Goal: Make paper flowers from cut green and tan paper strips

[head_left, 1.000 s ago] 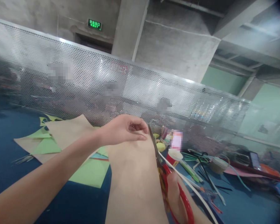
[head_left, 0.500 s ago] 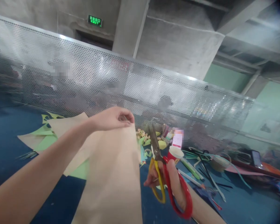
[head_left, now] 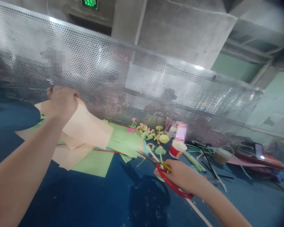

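Observation:
At the left, over the pile of papers, my left hand (head_left: 62,102) has its fingers closed on a cream paper sheet (head_left: 88,126), which slants down to the right from the grip. A green paper sheet (head_left: 126,138) lies flat by its lower edge. My right hand (head_left: 182,175) grips a pair of scissors (head_left: 174,186) with red and yellow handles. Their blades point left, close to the green sheet's right corner, and look slightly parted. Behind the scissors are a red and white paper cup (head_left: 177,149) and a green paper piece (head_left: 160,150).
Curled paper cutouts (head_left: 145,130) and yellow paper discs (head_left: 164,138) lie near the perforated metal screen (head_left: 85,69). Coloured strips, a bowl (head_left: 222,157) and a phone (head_left: 258,149) are at the right. Cream and green sheets overlap on the blue table (head_left: 97,201).
My left hand has carried the cream sheet left and away from the middle, uncovering the green sheet and table. The scissors have turned from upright to pointing left.

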Demonstrator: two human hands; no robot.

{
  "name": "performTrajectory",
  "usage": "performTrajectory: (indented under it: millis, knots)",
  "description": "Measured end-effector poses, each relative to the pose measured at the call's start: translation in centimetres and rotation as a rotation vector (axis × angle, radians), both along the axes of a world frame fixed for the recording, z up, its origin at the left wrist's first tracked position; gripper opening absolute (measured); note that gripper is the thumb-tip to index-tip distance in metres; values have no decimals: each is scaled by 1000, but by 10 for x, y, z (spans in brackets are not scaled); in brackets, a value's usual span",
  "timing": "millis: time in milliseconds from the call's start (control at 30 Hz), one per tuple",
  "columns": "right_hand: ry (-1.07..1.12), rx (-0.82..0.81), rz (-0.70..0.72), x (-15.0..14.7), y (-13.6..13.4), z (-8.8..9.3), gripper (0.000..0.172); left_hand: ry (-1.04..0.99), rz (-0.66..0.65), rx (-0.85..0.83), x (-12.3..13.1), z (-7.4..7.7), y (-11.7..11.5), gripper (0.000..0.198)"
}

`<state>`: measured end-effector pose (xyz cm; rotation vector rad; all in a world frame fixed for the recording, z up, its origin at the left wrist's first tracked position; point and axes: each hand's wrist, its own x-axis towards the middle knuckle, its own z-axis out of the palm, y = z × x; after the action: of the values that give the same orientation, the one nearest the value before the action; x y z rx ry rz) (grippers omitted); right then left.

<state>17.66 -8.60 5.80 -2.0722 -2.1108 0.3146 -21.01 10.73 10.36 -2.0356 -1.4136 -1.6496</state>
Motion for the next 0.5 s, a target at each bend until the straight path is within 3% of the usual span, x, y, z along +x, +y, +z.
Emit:
performTrajectory:
  millis: [133,233,267,367,433,500]
  knots:
    - [204,-123,101,-26,-4,-24,25,-16,148,184,-7,-11,15,34]
    - [289,-133,138,-43,-6,-34,23,72,117,167,20,-4,19,44]
    - [288,-113,145,-48,-7,-36,23,151,54,75,36,-2,18,43]
    - [231,27,139,-60,-10,-37,36,298,-109,5,97,-4,5,34]
    - [198,119,173,-63,-11,-37,45,523,-393,-73,141,-15,-13,28]
    - [169,160,232,-58,-8,-38,35,676,-625,-129,179,-33,-32,25]
